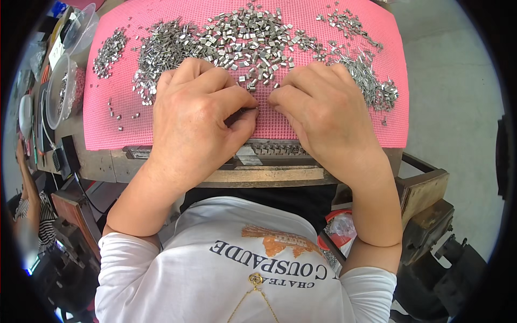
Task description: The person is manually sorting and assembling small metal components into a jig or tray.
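Note:
My left hand (200,114) is closed in a pinch above the pink textured mat (110,132), thumb and forefinger meeting near the middle; a tiny dark tip shows there, too small to name. Facing it, my right hand (326,105) has its fingers curled together, and what they hold, if anything, is hidden. A narrow gap separates the two hands. Just beyond the fingertips spreads a heap of small silvery metal pieces (245,40). Below the hands, a toothed metal strip (277,146) runs along the mat's near edge.
Thin metal pins (360,72) lie right of my right hand; another pile of small parts (110,53) is at far left. Clear plastic tubs (56,91) stand on the left side. A wooden ledge (274,175) borders the table's front. Another person's arm (31,188) shows at far left.

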`<action>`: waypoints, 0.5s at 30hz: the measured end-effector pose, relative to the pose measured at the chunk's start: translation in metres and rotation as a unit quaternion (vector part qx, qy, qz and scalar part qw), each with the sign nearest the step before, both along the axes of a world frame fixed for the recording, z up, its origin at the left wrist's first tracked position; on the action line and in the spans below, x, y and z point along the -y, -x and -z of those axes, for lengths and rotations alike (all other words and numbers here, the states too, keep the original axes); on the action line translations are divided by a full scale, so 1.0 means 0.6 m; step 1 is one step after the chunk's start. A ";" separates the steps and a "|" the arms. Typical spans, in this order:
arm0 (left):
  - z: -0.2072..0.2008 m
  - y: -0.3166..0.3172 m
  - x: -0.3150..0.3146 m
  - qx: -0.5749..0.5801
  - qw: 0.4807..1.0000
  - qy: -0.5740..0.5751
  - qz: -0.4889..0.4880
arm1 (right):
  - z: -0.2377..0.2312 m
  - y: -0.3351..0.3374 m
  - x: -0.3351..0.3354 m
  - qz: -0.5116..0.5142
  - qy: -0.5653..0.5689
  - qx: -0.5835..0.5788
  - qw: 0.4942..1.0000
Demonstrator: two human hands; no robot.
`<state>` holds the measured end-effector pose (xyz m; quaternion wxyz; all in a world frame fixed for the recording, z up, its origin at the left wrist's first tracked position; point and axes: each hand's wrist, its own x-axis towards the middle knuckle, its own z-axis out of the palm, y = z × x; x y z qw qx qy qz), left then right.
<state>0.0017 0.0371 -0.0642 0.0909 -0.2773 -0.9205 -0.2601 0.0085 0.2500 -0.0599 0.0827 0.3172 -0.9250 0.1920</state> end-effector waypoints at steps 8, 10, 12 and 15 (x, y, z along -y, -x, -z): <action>0.010 0.006 0.002 -0.007 1.000 -0.028 0.011 | 0.005 -0.005 0.000 0.037 0.028 0.006 0.999; 0.008 0.006 0.002 -0.002 0.999 -0.034 0.014 | 0.006 -0.005 -0.002 0.038 0.035 0.015 0.999; 0.008 0.007 0.003 0.005 0.999 -0.034 0.013 | 0.008 -0.005 -0.002 0.039 0.045 0.021 0.998; 0.009 0.007 0.004 0.010 0.999 -0.035 0.013 | 0.010 -0.005 -0.001 0.042 0.063 0.030 0.997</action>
